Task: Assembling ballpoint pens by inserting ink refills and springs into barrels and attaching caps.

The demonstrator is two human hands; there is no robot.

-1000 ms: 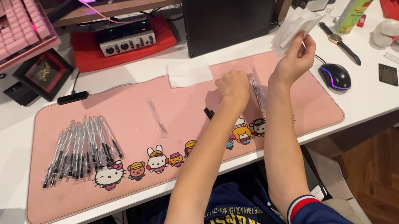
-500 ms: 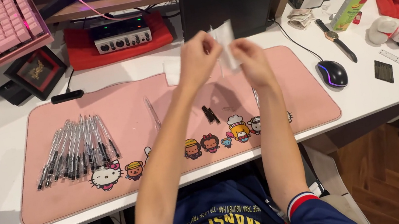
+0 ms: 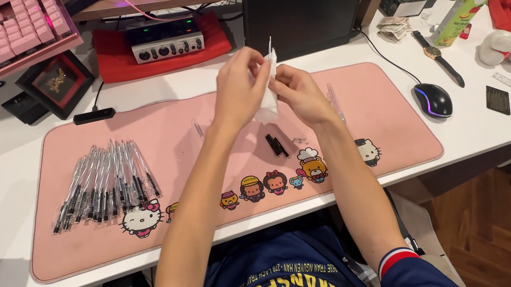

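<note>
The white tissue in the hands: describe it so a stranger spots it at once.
Start at the pink desk mat, then look above its middle, where the left hand and right hand meet. The white tissue is pinched between them, the only soft white thing held up.

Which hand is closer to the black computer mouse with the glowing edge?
Right. The right hand is raised over the pink desk mat, left of the black computer mouse; the left hand is farther left, beyond it.
</note>
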